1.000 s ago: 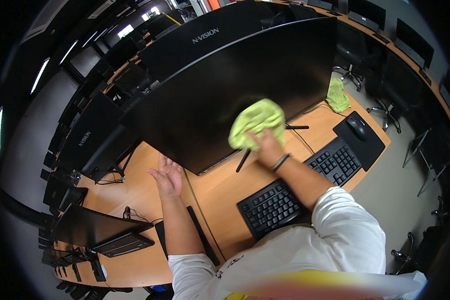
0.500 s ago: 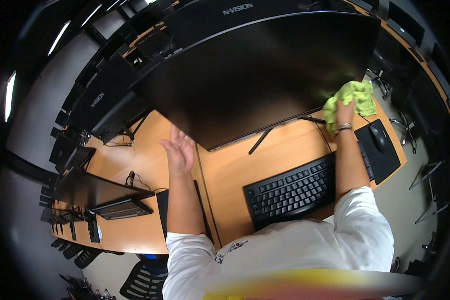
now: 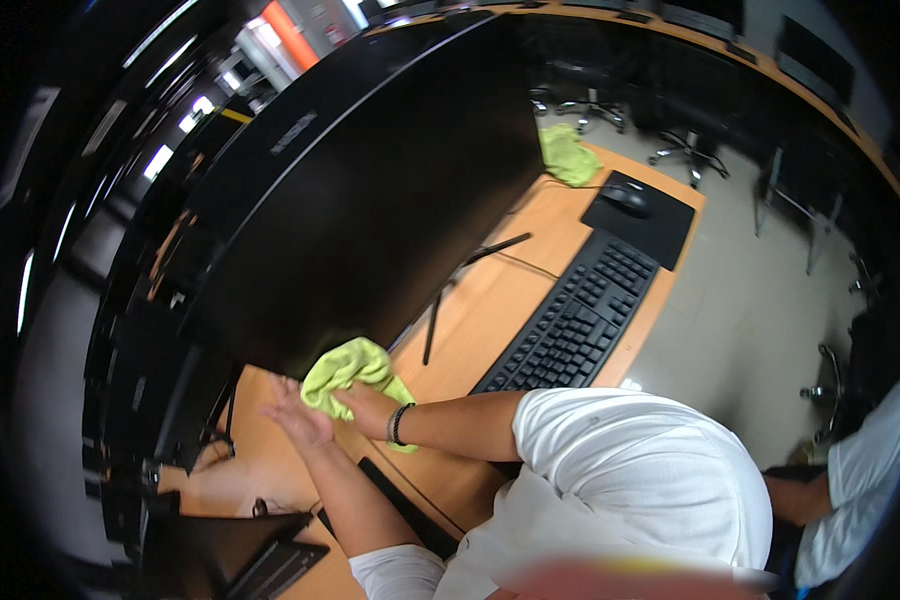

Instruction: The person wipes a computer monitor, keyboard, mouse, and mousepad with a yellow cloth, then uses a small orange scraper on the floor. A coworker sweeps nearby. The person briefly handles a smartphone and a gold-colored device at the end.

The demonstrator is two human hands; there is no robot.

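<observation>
A large black monitor [image 3: 390, 190] stands at a slant on the wooden desk [image 3: 562, 215]. My right hand [image 3: 370, 410], wearing a dark bracelet, grips a yellow-green cloth [image 3: 348, 368] against the lower left part of its screen. Beside the cloth, my left hand [image 3: 305, 420] is open with fingers spread, close to the monitor's lower left corner. Whether it touches the frame I cannot tell. A second yellow-green cloth [image 3: 570, 158] lies crumpled at the desk's far end, near the monitor's other edge.
A black keyboard [image 3: 582, 318] lies before the monitor, with a mouse [image 3: 625, 197] on a black pad [image 3: 665, 225] beyond it. Another monitor [image 3: 215, 545] stands lower left. Wheeled chair bases [image 3: 690, 155] stand on the floor at right. Another person's white sleeve [image 3: 865, 480] shows lower right.
My right hand has swept the cloth from the screen's right end to its lower left, beside my left hand. The view has turned, and the second cloth now shows apart at the far end.
</observation>
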